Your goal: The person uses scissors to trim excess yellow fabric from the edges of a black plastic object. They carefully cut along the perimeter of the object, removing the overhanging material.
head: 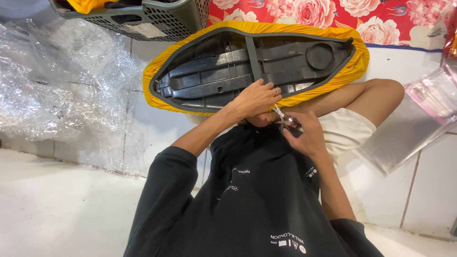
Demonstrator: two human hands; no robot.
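Two hands work at a seat (252, 64) — left hand (257, 97) pinching its yellow cover (354, 71), right hand (304, 133) gripping scissors (284, 119) — trimming underway; next calls for a careful snip.

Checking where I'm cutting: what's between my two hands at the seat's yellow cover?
In the head view, small metal scissors bridge the left hand and right hand.

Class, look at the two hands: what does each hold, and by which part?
Right hand holds scissors by the handles. Left hand grips the yellow cover at the seat's near edge.
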